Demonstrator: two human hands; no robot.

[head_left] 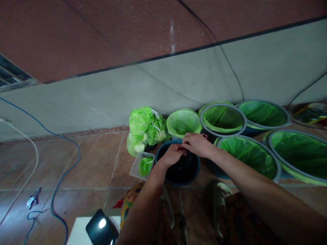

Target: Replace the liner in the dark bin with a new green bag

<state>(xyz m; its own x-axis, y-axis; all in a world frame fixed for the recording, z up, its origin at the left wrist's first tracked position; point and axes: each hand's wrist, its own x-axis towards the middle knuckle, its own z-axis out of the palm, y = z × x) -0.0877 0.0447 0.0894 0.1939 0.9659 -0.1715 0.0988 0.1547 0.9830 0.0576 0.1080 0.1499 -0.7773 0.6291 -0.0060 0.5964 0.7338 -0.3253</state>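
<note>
Both my hands meet over a dark blue bucket [195, 172] on the tiled floor. My left hand [172, 154] is closed in a pinch at the bucket's far rim. My right hand [196, 144] is curled beside it, fingers pressed together on something small that I cannot make out. The inside of the bucket looks black, perhaps lined with a dark bag. A small clear tray [135, 168] holding a green wad sits just left of the bucket.
Tied green bags [145, 127] lie against the wall. Several buckets lined with green bags [222, 119] stand to the right. A blue cable [63, 170] and a white cable [33, 153] run over the floor at left. A dark device [100, 229] lies near me.
</note>
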